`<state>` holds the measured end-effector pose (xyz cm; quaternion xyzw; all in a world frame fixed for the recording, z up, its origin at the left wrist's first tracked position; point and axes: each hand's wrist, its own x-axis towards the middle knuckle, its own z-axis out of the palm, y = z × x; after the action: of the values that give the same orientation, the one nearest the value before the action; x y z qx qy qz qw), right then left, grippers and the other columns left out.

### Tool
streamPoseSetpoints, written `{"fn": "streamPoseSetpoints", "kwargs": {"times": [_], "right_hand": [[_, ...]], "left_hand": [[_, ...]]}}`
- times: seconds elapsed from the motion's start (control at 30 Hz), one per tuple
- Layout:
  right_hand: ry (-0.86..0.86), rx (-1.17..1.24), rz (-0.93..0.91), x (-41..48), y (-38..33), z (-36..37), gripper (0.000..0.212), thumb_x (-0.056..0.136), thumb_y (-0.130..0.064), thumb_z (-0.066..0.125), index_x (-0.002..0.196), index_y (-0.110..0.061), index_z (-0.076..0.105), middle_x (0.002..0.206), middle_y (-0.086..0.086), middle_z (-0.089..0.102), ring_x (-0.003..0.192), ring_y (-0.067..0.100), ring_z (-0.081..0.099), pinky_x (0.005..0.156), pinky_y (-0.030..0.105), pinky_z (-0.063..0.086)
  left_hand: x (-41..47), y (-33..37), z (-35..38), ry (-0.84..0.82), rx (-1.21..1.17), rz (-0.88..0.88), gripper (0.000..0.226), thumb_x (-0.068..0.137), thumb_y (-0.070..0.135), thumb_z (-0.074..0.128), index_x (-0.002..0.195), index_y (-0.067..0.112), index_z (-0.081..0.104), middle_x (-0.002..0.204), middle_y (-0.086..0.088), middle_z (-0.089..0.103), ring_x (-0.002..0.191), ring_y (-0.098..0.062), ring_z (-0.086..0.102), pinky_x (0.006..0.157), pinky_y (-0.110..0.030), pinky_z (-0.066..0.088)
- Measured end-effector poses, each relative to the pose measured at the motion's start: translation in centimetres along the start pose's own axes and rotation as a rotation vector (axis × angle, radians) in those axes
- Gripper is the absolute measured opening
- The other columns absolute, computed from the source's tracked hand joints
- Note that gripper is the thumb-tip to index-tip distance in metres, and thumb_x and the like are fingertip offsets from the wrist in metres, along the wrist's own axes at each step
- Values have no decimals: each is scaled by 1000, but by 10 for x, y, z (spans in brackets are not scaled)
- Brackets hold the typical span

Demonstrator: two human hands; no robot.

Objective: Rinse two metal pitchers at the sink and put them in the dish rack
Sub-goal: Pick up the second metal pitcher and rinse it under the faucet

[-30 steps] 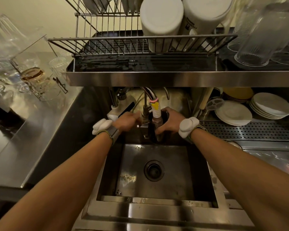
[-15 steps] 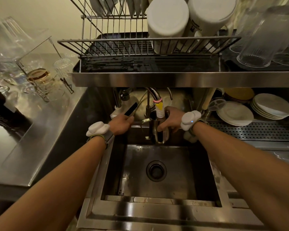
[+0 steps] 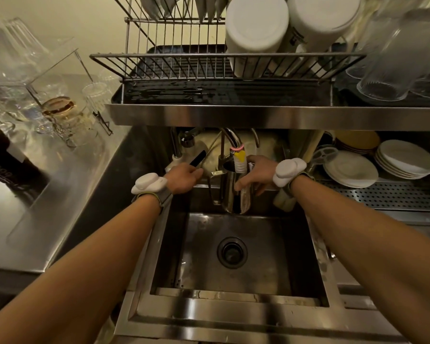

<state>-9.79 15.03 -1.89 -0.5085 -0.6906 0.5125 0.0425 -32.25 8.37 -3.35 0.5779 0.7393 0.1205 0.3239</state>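
Where the pitcher is: held upright under the tap, over the back of the sink; its body is wrapped by the right hand
Left hand: laid at the lever; whether it is gripped cannot be told
Splash: likely if the lever is thrown wide; the mouth is narrow
Slip: wet steel may be lost from one hand
Rack: crowded at the right; cups could be knocked
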Motion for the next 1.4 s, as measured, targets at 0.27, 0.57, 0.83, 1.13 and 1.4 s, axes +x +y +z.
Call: {"fn": "streamPoseSetpoints", "kwargs": {"times": [0.27, 0.57, 0.83, 1.13, 1.4], "right_hand": [[-39, -3, -2, 6, -4, -3, 68, 64, -17, 85, 123, -19, 52, 117, 6, 62, 98, 27, 65, 71, 43, 60], [-78, -52, -29, 7, -3, -3, 62, 65, -15, 85, 117, -19, 53, 113, 5, 63, 101, 28, 64, 74, 46, 60], [-83, -66, -22, 7, -7, -9, 67, 65, -16, 85, 123, -19, 52, 112, 5, 64, 98, 26, 65, 73, 42, 60], [-93, -43, -8, 5, -1, -10, 64, 64, -13, 85, 119, -21, 53, 113, 7, 64, 95, 26, 66, 71, 41, 60], [-80, -50, 3, 2, -4, -15, 68, 63, -14, 85, 122, -18, 51, 115, 8, 63, 93, 25, 67, 71, 40, 60]], "left_hand": [[2, -8, -1, 38, -5, -17, 45, 99, 39, 38, 101, 6, 69, 105, -14, 70, 96, -25, 65, 88, -34, 48], [1, -17, -1, 68, -86, -33, 41, 101, 32, 40, 109, 4, 68, 100, -9, 68, 91, -17, 59, 74, -24, 41], [2, -19, -1, 36, -74, -46, 44, 100, 37, 40, 107, 5, 69, 107, -14, 71, 96, -25, 64, 90, -31, 46], [0, -8, -7, 28, -32, -26, 45, 100, 36, 39, 106, 3, 68, 107, -16, 70, 93, -24, 64, 93, -36, 47], [-3, -4, -3, 15, -30, -33, 46, 100, 38, 38, 105, 4, 68, 106, -15, 70, 102, -28, 65, 94, -38, 48]]}}
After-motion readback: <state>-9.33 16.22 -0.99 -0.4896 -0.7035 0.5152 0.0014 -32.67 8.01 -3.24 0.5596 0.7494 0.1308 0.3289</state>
